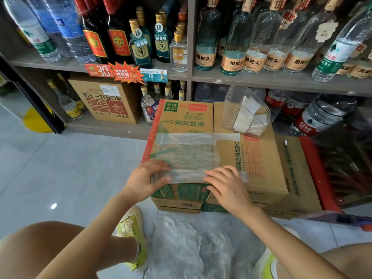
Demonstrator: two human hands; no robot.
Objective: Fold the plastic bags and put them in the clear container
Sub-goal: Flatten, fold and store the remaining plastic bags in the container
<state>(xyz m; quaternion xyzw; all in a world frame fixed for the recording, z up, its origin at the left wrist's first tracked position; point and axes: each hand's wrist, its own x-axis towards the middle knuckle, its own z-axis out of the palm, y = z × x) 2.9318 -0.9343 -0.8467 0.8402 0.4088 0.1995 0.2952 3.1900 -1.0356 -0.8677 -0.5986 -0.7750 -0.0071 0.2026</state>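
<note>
Here, one thin translucent plastic bag (187,156) lies flat on a green-printed cardboard box (185,117). The left hand (149,178) and right hand (227,186) both press its near folded edge with straight fingers; neither hand grips anything, though the left thumb may catch the edge. A second, brown cardboard box (261,158) stands beside the first one, and one ribbed clear plastic container (231,105) on top of them holds folded whitish bags (249,115), seemingly three. A crumpled heap of clear bags (187,244) lies on the floor between two yellow-green shoes (132,226). Grey bottle shelves (261,81) stand behind.
</note>
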